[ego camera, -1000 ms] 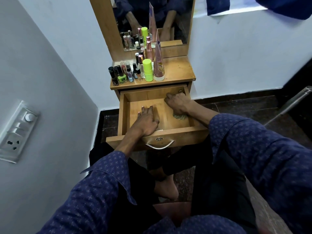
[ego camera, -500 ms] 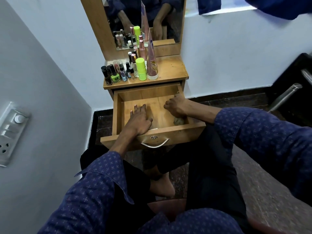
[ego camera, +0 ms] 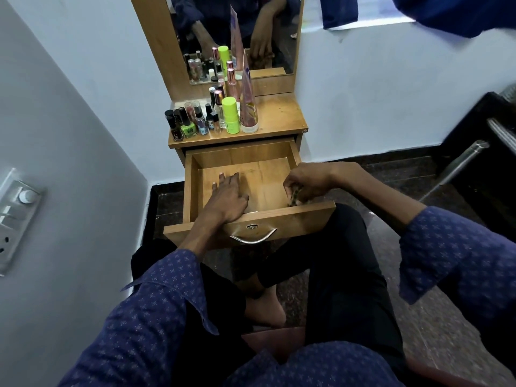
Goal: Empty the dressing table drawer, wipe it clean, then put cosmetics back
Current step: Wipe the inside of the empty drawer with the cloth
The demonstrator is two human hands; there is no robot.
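1. Below the tabletop (ego camera: 279, 118), the drawer (ego camera: 279, 219) is standing pulled out toward the person, its wooden floor showing bare.
2. Inside it, the left hand (ego camera: 227, 195) is lying flat on the floor, fingers spread and straight.
3. At the drawer's right front corner, the right hand (ego camera: 308, 181) is curling its fingers around a small bunched cloth (ego camera: 294, 198).
4. Up on the tabletop, the cosmetics (ego camera: 212, 118) are standing clustered at the left, before the mirror (ego camera: 240, 32).
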